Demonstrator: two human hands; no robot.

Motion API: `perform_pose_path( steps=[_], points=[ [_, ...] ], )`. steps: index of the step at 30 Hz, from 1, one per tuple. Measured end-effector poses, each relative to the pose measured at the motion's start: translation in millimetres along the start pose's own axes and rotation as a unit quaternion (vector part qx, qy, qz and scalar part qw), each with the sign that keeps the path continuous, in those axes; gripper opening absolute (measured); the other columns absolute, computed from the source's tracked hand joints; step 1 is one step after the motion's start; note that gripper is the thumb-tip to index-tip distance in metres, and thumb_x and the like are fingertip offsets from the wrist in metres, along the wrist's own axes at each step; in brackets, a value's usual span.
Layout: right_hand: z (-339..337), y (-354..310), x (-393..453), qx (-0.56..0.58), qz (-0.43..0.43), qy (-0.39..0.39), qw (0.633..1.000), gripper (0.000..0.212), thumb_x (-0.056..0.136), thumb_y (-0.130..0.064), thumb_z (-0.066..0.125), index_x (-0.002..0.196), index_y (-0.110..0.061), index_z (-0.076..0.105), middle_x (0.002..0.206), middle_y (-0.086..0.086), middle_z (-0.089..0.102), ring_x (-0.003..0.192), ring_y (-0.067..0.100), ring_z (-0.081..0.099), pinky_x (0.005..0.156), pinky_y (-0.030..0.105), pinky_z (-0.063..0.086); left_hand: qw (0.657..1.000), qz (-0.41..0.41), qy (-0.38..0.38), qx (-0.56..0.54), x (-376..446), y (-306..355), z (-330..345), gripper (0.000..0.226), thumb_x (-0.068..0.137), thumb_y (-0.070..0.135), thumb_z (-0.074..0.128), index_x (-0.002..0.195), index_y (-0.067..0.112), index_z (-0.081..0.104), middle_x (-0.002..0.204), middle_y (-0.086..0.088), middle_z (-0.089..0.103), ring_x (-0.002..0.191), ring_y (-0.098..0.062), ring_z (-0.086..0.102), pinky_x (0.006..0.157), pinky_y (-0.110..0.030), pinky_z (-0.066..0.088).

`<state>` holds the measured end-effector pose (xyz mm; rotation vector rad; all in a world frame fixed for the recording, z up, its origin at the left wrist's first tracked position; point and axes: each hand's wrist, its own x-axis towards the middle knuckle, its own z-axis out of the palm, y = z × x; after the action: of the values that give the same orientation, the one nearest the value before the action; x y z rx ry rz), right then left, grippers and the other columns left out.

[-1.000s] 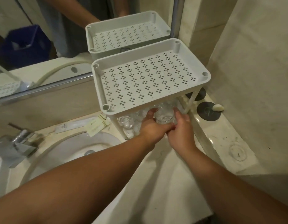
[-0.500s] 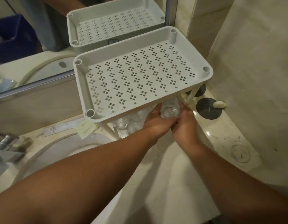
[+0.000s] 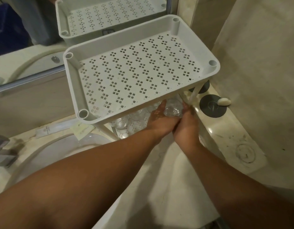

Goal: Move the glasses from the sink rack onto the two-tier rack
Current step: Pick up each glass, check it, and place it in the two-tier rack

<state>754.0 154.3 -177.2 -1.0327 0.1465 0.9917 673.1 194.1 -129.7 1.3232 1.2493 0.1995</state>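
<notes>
both hands cup one clear glass (image 3: 172, 109) under the top tier of the white two-tier rack (image 3: 136, 75): the left hand (image 3: 159, 121) curls round its left side, the right hand (image 3: 186, 124) round its right. the glass sits at the lower tier, near the rack's right front leg. more glasses (image 3: 121, 123) stand on that tier to its left. right of the rack, a dark round coaster (image 3: 212, 105) lies on the marble worktop (image 3: 159, 179); left of the rack, a basin (image 3: 60, 149).
</notes>
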Motion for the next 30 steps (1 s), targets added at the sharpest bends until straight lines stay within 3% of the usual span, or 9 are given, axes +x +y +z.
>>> perform_pose_path(
  steps=[4, 10, 13, 15, 18, 22, 24, 26, 30],
  points=[
    [1, 7, -7, 0.035, 0.008, -0.002, 0.999, 0.033, 0.094, -0.039, 0.059, 0.122, -0.022, 0.063, 0.109, 0.004, 0.074, 0.101, 0.017, 0.07, 0.07, 0.024, 0.056, 0.999, -0.01, 0.0, -0.049, 0, -2, 3, 0.09, 0.077, 0.032, 0.073, 0.151, 0.049, 0.024, 0.148, 0.006, 0.046, 0.081, 0.006, 0.051, 0.05, -0.005, 0.042],
    [0, 7, -17, 0.066, 0.021, 0.008, 0.998, 0.036, 0.095, -0.036, 0.057, 0.126, -0.019, 0.063, 0.108, 0.009, 0.073, 0.096, 0.018, 0.072, 0.066, 0.026, 0.056, 0.995, -0.028, 0.001, -0.094, -5, -4, 1, 0.088, 0.078, 0.018, 0.07, 0.149, 0.049, 0.029, 0.138, 0.009, 0.048, 0.062, 0.017, 0.052, 0.043, -0.006, 0.042],
    [-2, 7, -21, 0.06, 0.027, 0.03, 0.997, 0.033, 0.095, -0.036, 0.057, 0.126, -0.026, 0.064, 0.104, 0.007, 0.074, 0.092, 0.018, 0.073, 0.069, 0.028, 0.056, 0.995, -0.026, 0.007, -0.094, -12, -3, -2, 0.087, 0.077, 0.014, 0.069, 0.149, 0.047, 0.031, 0.109, 0.017, 0.049, 0.052, 0.022, 0.052, 0.041, -0.004, 0.039],
    [-1, 7, -26, 0.028, 0.015, 0.029, 0.999, 0.03, 0.096, -0.034, 0.055, 0.124, -0.027, 0.064, 0.09, 0.005, 0.071, 0.087, 0.018, 0.072, 0.071, 0.028, 0.056, 0.996, -0.019, 0.01, -0.088, -21, -3, -6, 0.084, 0.079, 0.017, 0.067, 0.149, 0.047, 0.031, 0.113, 0.017, 0.05, 0.06, 0.018, 0.056, 0.045, -0.004, 0.039],
    [-5, 11, -37, -0.107, -0.019, 0.027, 0.994, 0.023, 0.095, -0.033, 0.055, 0.116, -0.029, 0.066, 0.079, 0.005, 0.061, 0.087, 0.019, 0.068, 0.07, 0.028, 0.055, 0.997, 0.005, 0.014, -0.069, -36, -5, -15, 0.079, 0.081, 0.019, 0.063, 0.15, 0.042, 0.031, 0.146, 0.007, 0.046, 0.105, -0.003, 0.054, 0.06, -0.009, 0.038],
    [-18, 25, -62, -0.453, -0.198, -0.003, 0.869, 0.053, 0.086, -0.01, 0.066, 0.135, -0.023, 0.049, 0.114, -0.005, 0.058, 0.089, -0.002, 0.061, 0.067, 0.008, 0.044, 0.997, 0.025, 0.03, -0.065, -58, -16, -31, 0.07, 0.083, 0.021, 0.063, 0.147, 0.037, 0.04, 0.147, 0.001, 0.047, 0.12, -0.014, 0.053, 0.083, -0.02, 0.042],
    [-13, 30, -78, -0.506, -0.22, -0.026, 0.834, 0.059, 0.086, -0.008, 0.068, 0.139, -0.02, 0.045, 0.123, -0.009, 0.05, 0.084, -0.019, 0.055, 0.063, -0.001, 0.039, 0.996, 0.03, 0.046, -0.063, -70, -24, -42, 0.063, 0.082, 0.023, 0.064, 0.142, 0.037, 0.046, 0.139, 0.002, 0.053, 0.111, -0.01, 0.055, 0.078, -0.018, 0.042],
    [-6, 36, -92, -0.552, -0.228, -0.039, 0.801, 0.057, 0.087, -0.009, 0.066, 0.139, -0.021, 0.045, 0.128, -0.007, 0.05, 0.08, -0.014, 0.058, 0.064, 0.001, 0.039, 0.996, 0.035, 0.064, -0.055, -81, -35, -56, 0.057, 0.082, 0.025, 0.064, 0.137, 0.036, 0.051, 0.132, 0.003, 0.056, 0.102, -0.006, 0.057, 0.069, -0.015, 0.042],
    [10, 52, -123, -0.587, -0.223, -0.074, 0.775, 0.053, 0.088, -0.009, 0.061, 0.137, -0.021, 0.047, 0.135, -0.005, 0.05, 0.086, 0.001, 0.061, 0.073, 0.014, 0.041, 0.994, 0.036, 0.095, -0.029, -105, -61, -91, 0.051, 0.085, 0.026, 0.063, 0.135, 0.029, 0.054, 0.125, 0.004, 0.058, 0.1, -0.009, 0.059, 0.078, -0.022, 0.047]
  ],
)
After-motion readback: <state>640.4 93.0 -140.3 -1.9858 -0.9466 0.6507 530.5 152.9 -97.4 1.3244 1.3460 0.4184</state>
